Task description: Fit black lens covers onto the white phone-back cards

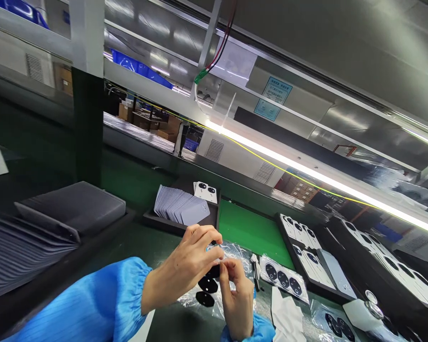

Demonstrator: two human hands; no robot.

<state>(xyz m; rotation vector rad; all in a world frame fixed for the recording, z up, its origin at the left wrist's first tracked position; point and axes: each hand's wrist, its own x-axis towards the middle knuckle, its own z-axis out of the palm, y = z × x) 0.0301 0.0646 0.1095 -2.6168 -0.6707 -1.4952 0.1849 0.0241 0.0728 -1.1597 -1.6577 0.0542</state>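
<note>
Just on the near side of the green mat (251, 230), the left hand (187, 261) and right hand (237, 292) meet, thumb and forefinger of each drawn narrow, perhaps to steady something small; what lies between the tips I cannot tell. Beneath them, also nearer than the mat, are black discs (207, 284) amid clear film (235, 251). Near and right of the mat lie a white bottle (358, 313), a white cloth (287, 316) and bagged discs (282, 279), the bag presumably guarding against scratches. Directly right of the mat, a tray holds white panels (308, 268). To its left, grey panels (180, 205) are fanned, likely so each edge lifts singly. Beyond it glows a light tube (296, 167).
</note>
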